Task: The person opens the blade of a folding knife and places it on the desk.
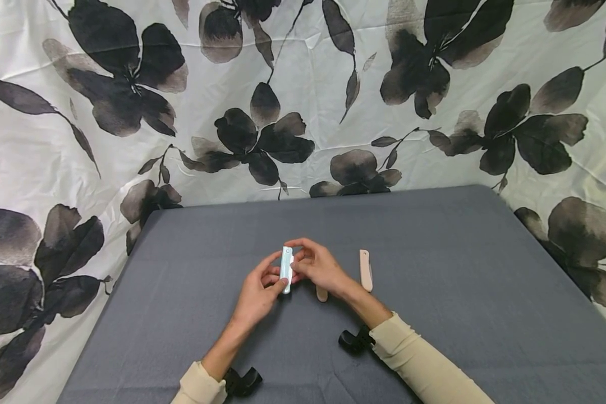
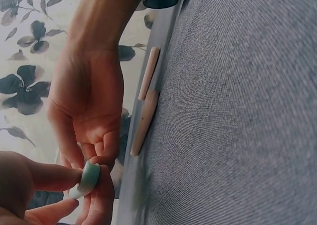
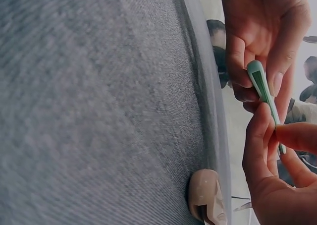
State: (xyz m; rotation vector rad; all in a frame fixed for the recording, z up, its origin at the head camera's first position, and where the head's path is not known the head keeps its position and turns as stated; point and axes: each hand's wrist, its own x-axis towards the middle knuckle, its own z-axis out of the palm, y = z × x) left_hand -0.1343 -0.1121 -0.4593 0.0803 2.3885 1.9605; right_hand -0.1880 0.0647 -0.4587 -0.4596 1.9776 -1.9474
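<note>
two hands pinch a slim mint-green handle above a grey tabletop

a person's left hand (image 1: pixel 256 289) and right hand (image 1: pixel 324 270) meet in the air over a tabletop (image 1: pixel 459 269) covered in grey cloth, somewhat nearer its left edge than its right. between them is a mint-green handle (image 1: pixel 285 270), long and narrow with rounded ends, held upright in the head view, where it looks pale blue. the left hand grips it, thumb across the lower part of its face and fingers behind. the right hand pinches its right side with curled fingers and thumb, the index fingertip reaching its top end. the right wrist view shows a darker green slot running along the handle's side.

two beige handles of similar shape rest on the tabletop, to the right of the mint one. the first beige handle (image 1: pixel 365 269) lies beyond the right forearm, its length pointing toward the far edge. the second beige handle (image 1: pixel 322 294) lies closer to the left edge, mostly hidden beneath the right hand and wrist.

both arms wear cream sleeves (image 1: pixel 424 365), with a black device (image 1: pixel 354 341) at each wrist. past the tabletop's far edge hangs a white cloth (image 1: pixel 323 67) printed with dark flowers.
</note>
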